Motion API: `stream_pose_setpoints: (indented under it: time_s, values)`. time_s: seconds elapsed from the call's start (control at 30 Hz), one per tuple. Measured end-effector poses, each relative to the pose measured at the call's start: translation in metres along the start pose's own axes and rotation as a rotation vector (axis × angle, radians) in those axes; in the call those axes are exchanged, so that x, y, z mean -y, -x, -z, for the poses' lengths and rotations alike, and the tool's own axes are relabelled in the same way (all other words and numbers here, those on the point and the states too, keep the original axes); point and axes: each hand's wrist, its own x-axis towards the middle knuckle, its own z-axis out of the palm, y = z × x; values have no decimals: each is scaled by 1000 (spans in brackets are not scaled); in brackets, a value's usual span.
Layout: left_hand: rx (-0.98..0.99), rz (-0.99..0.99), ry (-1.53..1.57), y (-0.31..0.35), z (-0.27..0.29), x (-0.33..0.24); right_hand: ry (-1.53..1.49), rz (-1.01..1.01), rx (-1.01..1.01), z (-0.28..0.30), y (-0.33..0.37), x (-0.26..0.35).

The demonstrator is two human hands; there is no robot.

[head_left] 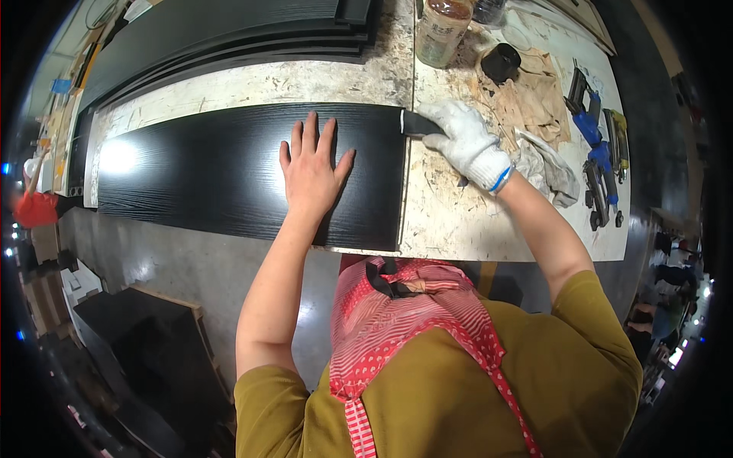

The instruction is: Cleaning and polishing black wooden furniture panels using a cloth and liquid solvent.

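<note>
A long black wood-grain board [206, 168] lies flat across the worktable, its long side parallel to the near edge. My bare left hand [311, 175] rests on the board right of its middle, palm down with fingers spread. My right hand [467, 143], in a white knit glove with a blue cuff band, is closed around a dark tool with a pale edge [418, 124]. That tool touches the board's right end near the far corner. My fingers cover part of it, so its exact kind does not show.
More black boards [229, 38] are stacked at the table's far left. A plastic bottle [443, 34], a black cup [501, 63], stained cloths [538, 95] and blue-and-black hand tools [595, 145] lie right. Large black panels [145, 343] stand on the floor; a person in red [34, 208] is far left.
</note>
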Motion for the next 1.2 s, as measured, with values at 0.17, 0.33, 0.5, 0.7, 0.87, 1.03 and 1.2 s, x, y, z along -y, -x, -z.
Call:
stream_pose_setpoints:
  time_s: [0.17,0.33,0.5,0.7,0.87,1.03,1.2]
  values:
    - [-32,-29,5,1,-4,4,60,168,-23,-3,44,30]
    - [-40,-43,25,1,-9,10,94,129,50,-2,98,81]
    - [-84,-73,91,2,-8,21,109,89,217,-4,154,138]
    - [-206,-320,476,-3,28,107,-151,-486,-267,-39,197,179]
    - [-173,-334,-41,-16,66,245,-74,-640,-412,-64,191,203]
    - [40,-138,-165,-14,56,294,-56,-743,-452,-74,183,215]
    - [40,-148,-210,-11,52,310,-648,-881,-896,-65,191,169]
